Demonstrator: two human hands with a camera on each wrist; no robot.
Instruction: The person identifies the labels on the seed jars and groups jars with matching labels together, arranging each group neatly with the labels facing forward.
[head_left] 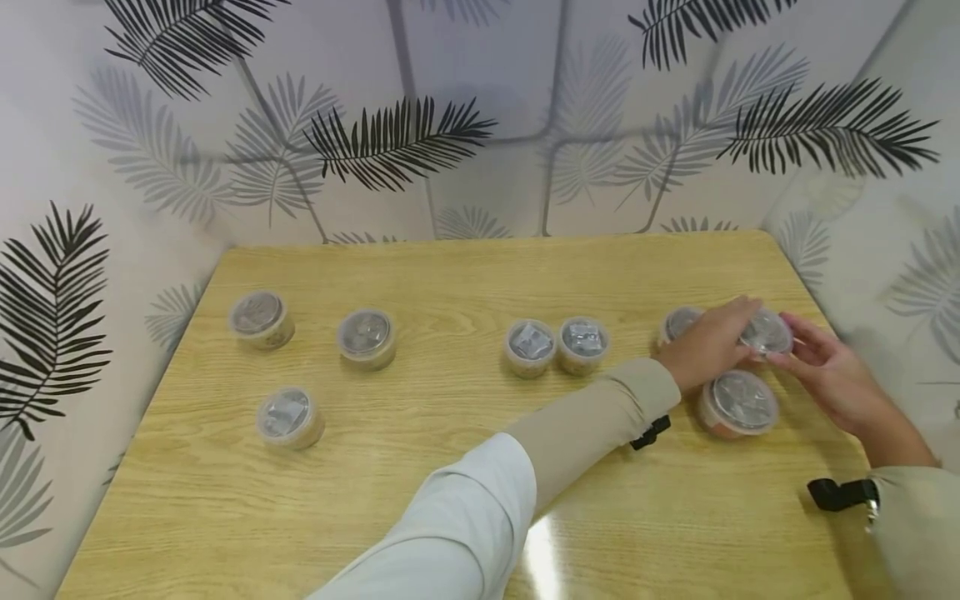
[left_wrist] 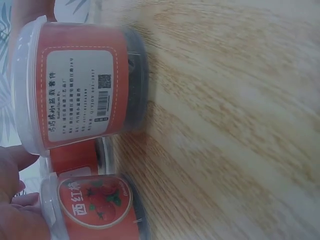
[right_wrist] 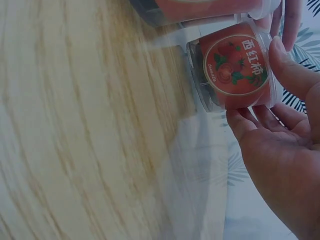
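At the table's right side, a lidded clear plastic tub (head_left: pixel 767 333) with a red tomato label (right_wrist: pixel 237 65) is between both hands. My right hand (head_left: pixel 828 375) grips it from the right, with thumb and fingers around its side and lid rim. From the left, my left hand (head_left: pixel 712 337) reaches across with its fingers and thumb at the same tub's lid rim. Under that hand stands another tomato tub (left_wrist: pixel 100 207), partly covered by it in the head view. A larger lidded tub (head_left: pixel 738 404) stands just in front, its barcode label (left_wrist: pixel 82 92) facing the left wrist camera.
Two small tubs (head_left: pixel 531 348) stand side by side at the middle of the wooden table (head_left: pixel 420 500). Three more tubs (head_left: pixel 288 418) are spread over its left part. A leaf-patterned curtain (head_left: pixel 480 192) hangs along the back and sides.
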